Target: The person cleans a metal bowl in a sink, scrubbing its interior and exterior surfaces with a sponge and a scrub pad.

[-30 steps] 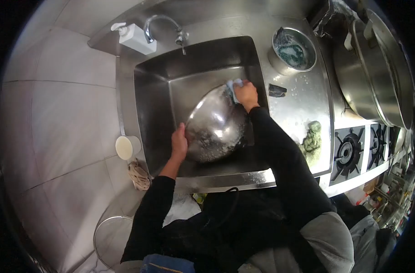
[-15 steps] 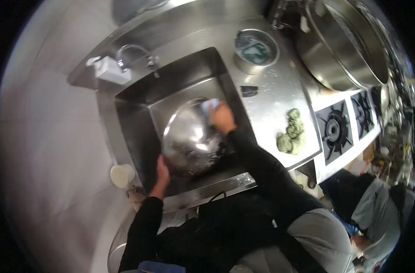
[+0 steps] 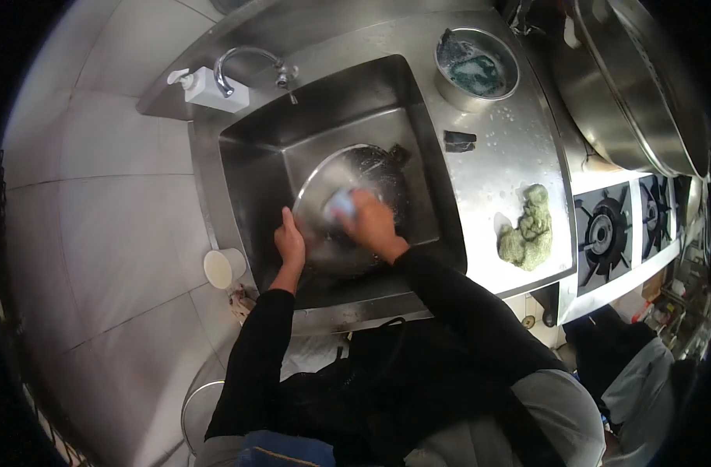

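A round, shiny metal bowl (image 3: 383, 180) sits tilted inside the steel sink (image 3: 254, 187), with white suds or water streaks on its surface. My left hand (image 3: 291, 241) is at the bowl's left rim, thumb pointing up and fingers closed around the edge. Over the middle of the bowl, my right hand (image 3: 369, 222) presses a pale blue-white sponge (image 3: 341, 205) against the metal. Motion blurs the sponge, so its exact kind is unclear. Part of the bowl is hidden behind my right hand and forearm.
A curved faucet (image 3: 250, 53) and a white pump bottle (image 3: 214, 89) stand at the back left. On the right counter are a metal pot (image 3: 458, 95) of soapy water with a green scrubber, a dark pad (image 3: 459, 141) and greenish mesh (image 3: 529, 233). Beyond stand gas burners (image 3: 602, 228).
My right hand has swept the sponge from the bowl's upper right side to its middle. The bowl's tilt looks changed. My left hand stays at the rim, and the camera view has shifted.
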`<state>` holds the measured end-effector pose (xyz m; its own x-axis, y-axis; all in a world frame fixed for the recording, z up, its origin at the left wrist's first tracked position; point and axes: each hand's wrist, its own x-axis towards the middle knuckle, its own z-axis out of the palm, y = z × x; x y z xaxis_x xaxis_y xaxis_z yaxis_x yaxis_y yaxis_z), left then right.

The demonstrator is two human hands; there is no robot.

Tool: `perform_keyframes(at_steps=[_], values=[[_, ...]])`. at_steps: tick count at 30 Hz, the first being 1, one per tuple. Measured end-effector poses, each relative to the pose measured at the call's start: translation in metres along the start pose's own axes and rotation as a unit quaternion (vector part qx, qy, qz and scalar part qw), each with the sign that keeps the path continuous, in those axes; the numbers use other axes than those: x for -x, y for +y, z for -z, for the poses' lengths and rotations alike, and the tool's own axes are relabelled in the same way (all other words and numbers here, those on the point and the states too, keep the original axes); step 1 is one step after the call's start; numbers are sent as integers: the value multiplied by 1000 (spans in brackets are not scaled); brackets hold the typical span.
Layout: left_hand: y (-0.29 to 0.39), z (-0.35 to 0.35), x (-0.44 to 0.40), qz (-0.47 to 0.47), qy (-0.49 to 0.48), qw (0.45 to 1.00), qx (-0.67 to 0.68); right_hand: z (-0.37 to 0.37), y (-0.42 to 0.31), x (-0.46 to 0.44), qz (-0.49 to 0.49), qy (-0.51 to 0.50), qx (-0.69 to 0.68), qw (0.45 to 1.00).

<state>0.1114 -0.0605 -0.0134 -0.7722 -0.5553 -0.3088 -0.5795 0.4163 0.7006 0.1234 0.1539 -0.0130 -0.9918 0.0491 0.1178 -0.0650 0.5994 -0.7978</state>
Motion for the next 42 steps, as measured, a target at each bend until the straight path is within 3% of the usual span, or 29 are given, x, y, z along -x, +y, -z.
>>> perform_keyframes(at_steps=[2,4,6,7,8,10,11,12,13,14,16,17,19,20,22,23,24,26,29,30,32,34,36,38,40,42], values=[[0,15,19,8,-12,1000,14,17,8,-1,56,-55,-37,996],[-20,34,20,21,-14,999,37,17,56,-40,-228,-9,-119,966],[-67,56,-11,-167,-128,973,-92,13,114,-68,-336,-98,-50,935],[-42,55,-11,-70,-137,988,20,34,82,-68,-330,-119,-118,929],[-6,51,-9,36,-144,980,132,21,62,-54,-290,-85,-84,950],[46,28,-31,31,-185,956,226,0,9,-14,-171,-73,-31,982],[48,24,-41,34,-184,956,228,-12,0,10,4,-62,-50,997],[47,21,-50,-30,-160,985,58,0,-9,17,124,-167,-51,977],[45,19,-59,-96,-138,978,-120,-3,2,18,127,-169,-66,975],[43,18,-71,-100,-149,976,-125,-5,22,13,130,-168,-78,974],[23,21,-86,-52,-59,985,-156,-19,71,-11,-207,-150,-151,955],[22,17,-89,-60,-22,985,-163,-21,80,-21,-208,-153,-148,955],[28,12,-89,-53,-18,981,-185,-30,89,-29,-327,-80,-100,936],[34,9,-85,-46,-12,978,-204,-33,72,-17,-334,-80,-100,934],[44,6,-76,-50,-18,978,-200,-19,14,-3,-39,-101,-38,993],[41,7,-71,-54,-18,979,-196,-14,10,-11,-17,-142,-20,990],[36,9,-64,-53,-16,978,-201,-16,30,-25,-18,-143,-26,989],[22,8,-55,-53,-44,989,-128,-24,85,-65,-290,-34,-113,950],[30,3,-36,-32,-82,994,-65,-17,75,-87,-270,-14,-32,962],[31,5,-30,-27,-82,994,-63,-12,33,-77,-252,-26,-29,967],[42,7,-25,35,-123,989,78,-16,-23,-33,-38,16,-44,998],[34,13,-30,57,-134,984,100,-9,-27,-21,-41,-29,-18,999],[10,14,-37,83,-136,979,127,-10,32,-54,-170,52,-75,981],[-8,5,-45,48,-94,991,84,-5,94,-73,-344,18,-102,933],[10,9,-44,26,-106,991,81,-8,58,-59,-262,46,25,964],[24,17,-28,-2,-122,990,73,-16,-7,-15,-193,20,-17,981]])
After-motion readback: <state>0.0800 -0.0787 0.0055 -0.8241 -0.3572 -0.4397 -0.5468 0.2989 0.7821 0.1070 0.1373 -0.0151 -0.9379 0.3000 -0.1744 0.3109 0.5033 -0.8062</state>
